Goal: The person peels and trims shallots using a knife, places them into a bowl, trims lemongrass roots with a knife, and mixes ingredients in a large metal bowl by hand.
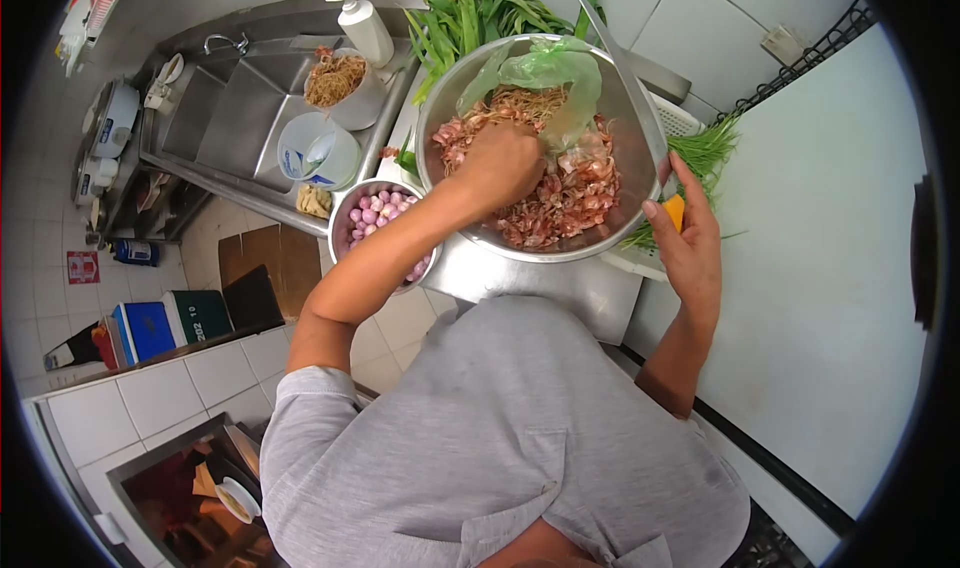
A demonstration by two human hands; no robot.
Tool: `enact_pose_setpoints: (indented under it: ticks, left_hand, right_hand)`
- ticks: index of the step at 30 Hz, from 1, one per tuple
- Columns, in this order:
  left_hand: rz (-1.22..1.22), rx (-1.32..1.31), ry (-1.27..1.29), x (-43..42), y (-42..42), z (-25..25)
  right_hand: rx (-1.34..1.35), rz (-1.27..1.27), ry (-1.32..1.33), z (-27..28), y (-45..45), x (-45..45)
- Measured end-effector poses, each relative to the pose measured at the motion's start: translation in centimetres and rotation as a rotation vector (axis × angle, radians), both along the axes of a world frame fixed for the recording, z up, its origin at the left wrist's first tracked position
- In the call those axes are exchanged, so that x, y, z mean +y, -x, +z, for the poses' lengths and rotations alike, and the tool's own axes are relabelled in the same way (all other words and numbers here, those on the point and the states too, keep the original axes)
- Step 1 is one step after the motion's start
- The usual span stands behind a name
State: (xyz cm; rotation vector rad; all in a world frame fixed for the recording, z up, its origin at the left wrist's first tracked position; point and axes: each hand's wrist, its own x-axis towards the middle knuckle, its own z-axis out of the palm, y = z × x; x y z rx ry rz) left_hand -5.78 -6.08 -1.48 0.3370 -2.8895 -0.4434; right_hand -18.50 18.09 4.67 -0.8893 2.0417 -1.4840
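Observation:
A large steel bowl (pixel 475 240) in front of me holds reddish shallot skins (pixel 560 213), dry roots and a crumpled green plastic bag (pixel 545 68). My left hand (pixel 503 163) is inside it, fingers curled down among the skins; what they grip, if anything, is hidden. At the bowl's right rim, my right hand (pixel 690 230) is loosely around the yellow-orange handle of a long knife (pixel 632 86). Its blade points away from me, over the rim. Beneath my left forearm, a smaller steel bowl (pixel 338 213) contains peeled purple shallots (pixel 375 211).
At left is a steel sink (pixel 235 118), with a tub of roots (pixel 358 103), a clear plastic tub (pixel 318 148) and a white pump bottle (pixel 365 30) along its right side. Leafy greens (pixel 490 13) lie behind the bowl; thin green stalks (pixel 705 158) lie right of it.

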Motion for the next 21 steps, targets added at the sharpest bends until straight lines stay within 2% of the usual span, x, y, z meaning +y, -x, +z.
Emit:
enact_pose_setpoints:
  ticks: [2,3,5,6,10,12,13,15,21]
  left_hand:
    - [-0.029,-0.221,-0.032,0.8,1.3,-1.8]
    - [-0.026,-0.219,-0.033,1.0,1.6,-2.0]
    - [-0.172,0.039,-0.312,1.8,1.9,-2.5]
    - [-0.193,0.093,-0.266,2.1,1.9,-2.9]
    - [-0.158,0.053,-0.193,2.3,2.5,-2.9]
    - [-0.097,-0.067,-0.348,1.6,2.3,-2.3]
    - [-0.105,-0.073,-0.345,1.6,2.0,-2.2]
    - [-0.064,0.185,-0.253,2.1,1.1,-2.1]
    - [-0.327,0.052,-0.023,4.3,2.1,-2.4]
  right_hand:
    - [0.010,0.011,0.001,0.1,-0.1,-0.3]
    - [0.005,0.014,-0.016,0.4,-0.1,-0.3]
    - [-0.003,0.008,-0.036,0.3,-0.1,-0.2]
    - [-0.002,0.004,0.006,0.1,0.0,0.0]
    - [-0.024,-0.014,0.057,-0.3,0.1,0.4]
    - [-0.017,-0.014,0.027,-0.5,0.3,0.9]
    - [-0.011,-0.010,-0.007,-0.6,0.3,1.2]
    - [-0.031,-0.016,0.002,-0.8,0.3,1.4]
    - [-0.096,0.002,0.040,-1.0,-0.2,0.2]
